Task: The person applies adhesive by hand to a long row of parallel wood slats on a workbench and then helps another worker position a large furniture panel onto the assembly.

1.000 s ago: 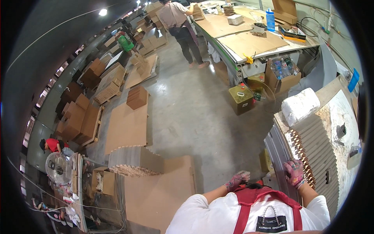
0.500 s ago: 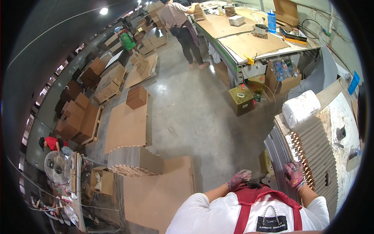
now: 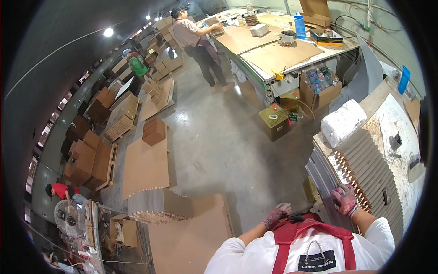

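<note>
The stack of grey strips (image 3: 367, 157) lies on the workbench (image 3: 325, 140) at the right side; the strips overlap in a row, and brown ends stick out along their left edge. The right hand (image 3: 344, 200), in a pink patterned glove, is at the left border of the bench, just beside these ends. Its fingers are curled, but I cannot tell if they pinch anything. The left hand (image 3: 277, 214), in a similar glove, is near the red apron (image 3: 289, 235) with its fingers bent; whether it holds something, I cannot tell.

At the far end of the strips sits 1 white block (image 3: 343, 122). On the floor to the left there is 1 other stack of grey sheets (image 3: 157, 205), near a brown carton (image 3: 154, 131). Ahead, 1 yellow-green metal can (image 3: 273, 123) stands near a carton of plastic bottles (image 3: 325, 98). The large table (image 3: 246, 55) carries 1 blue bottle (image 3: 299, 26), and a co-worker (image 3: 189, 34) stands beside it, 1 arm extended over its surface.
</note>
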A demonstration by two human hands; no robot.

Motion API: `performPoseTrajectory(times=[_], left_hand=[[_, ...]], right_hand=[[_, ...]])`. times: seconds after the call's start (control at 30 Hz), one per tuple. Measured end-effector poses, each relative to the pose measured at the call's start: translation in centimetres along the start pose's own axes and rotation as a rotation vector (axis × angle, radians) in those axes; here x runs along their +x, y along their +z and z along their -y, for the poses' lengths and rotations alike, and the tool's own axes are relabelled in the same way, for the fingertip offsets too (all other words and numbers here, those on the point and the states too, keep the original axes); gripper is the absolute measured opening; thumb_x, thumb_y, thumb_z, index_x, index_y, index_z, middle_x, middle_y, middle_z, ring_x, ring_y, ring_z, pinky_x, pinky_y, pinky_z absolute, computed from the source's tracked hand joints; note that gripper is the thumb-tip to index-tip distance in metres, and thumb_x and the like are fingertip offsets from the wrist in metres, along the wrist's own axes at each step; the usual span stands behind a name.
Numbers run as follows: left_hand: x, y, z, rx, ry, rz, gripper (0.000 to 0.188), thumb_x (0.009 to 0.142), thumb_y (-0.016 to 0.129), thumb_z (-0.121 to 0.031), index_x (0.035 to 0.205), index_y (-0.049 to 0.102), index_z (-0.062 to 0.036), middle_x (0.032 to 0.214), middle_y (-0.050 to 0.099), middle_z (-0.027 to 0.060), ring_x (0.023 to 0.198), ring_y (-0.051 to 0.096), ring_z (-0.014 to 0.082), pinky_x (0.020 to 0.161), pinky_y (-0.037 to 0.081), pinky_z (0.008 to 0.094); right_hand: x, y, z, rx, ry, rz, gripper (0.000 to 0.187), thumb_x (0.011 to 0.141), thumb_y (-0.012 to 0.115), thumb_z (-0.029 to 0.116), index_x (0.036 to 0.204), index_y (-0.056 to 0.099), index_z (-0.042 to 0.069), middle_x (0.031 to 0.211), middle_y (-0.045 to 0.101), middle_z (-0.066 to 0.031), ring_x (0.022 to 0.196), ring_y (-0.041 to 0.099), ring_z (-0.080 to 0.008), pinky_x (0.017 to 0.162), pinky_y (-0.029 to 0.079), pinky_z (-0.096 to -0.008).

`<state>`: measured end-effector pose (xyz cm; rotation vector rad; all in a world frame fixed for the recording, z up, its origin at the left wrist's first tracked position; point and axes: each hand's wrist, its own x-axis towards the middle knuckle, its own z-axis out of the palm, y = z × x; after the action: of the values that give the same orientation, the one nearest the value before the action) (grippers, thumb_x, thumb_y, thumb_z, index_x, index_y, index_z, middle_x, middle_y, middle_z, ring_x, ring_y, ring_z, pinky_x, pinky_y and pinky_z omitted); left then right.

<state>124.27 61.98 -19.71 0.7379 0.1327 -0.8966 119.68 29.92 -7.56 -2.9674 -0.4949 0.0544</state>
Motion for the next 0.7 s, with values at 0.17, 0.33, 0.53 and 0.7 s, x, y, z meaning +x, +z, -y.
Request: performPoseTrajectory(times=[0.17,0.33,0.53,0.7], left_hand=[[0.2,-0.5,0.5,-0.018,-0.021,-0.095,0.021,0.091,0.052,-0.022,0.076,0.040,-0.0122,0.068,0.037,-0.0054,0.060,0.037,0.0049,0.055,0.032,0.0205],[-0.8,-1.3,1.5,0.027,-0.006,-0.052,0.013,0.092,0.051,-0.020,0.094,0.050,-0.0070,0.077,0.049,-0.0015,0.068,0.048,0.0081,0.064,0.042,0.0212],[-1.7,-1.9,1.7,0.049,0.003,-0.176,0.023,0.091,0.053,-0.021,0.106,0.047,-0.0051,0.081,0.052,0.0004,0.071,0.051,0.0105,0.065,0.046,0.0247],[-1.3,-3.4,2.0,0.104,0.020,-0.099,0.025,0.090,0.055,-0.022,0.106,0.047,-0.0051,0.083,0.053,0.0012,0.073,0.052,0.0100,0.065,0.045,0.0245]], right_hand=[[-0.1,0.3,-0.1,-0.006,0.007,-0.020,0.056,0.058,0.069,0.025,0.110,0.055,0.012,0.110,0.055,-0.0092,0.110,0.046,-0.0295,0.096,0.029,-0.0486],[-0.1,-0.2,0.4,0.001,-0.014,-0.049,0.056,0.056,0.070,0.023,0.109,0.055,0.011,0.110,0.055,-0.0094,0.111,0.046,-0.0301,0.097,0.029,-0.0489],[-0.2,0.6,-0.2,0.044,-0.025,-0.073,0.056,0.056,0.068,0.021,0.109,0.055,0.011,0.109,0.055,-0.0098,0.110,0.045,-0.0309,0.097,0.029,-0.0491],[-0.2,0.3,0.0,0.024,-0.015,-0.044,0.056,0.058,0.067,0.022,0.111,0.054,0.011,0.110,0.054,-0.0100,0.110,0.045,-0.0310,0.098,0.028,-0.0496]])
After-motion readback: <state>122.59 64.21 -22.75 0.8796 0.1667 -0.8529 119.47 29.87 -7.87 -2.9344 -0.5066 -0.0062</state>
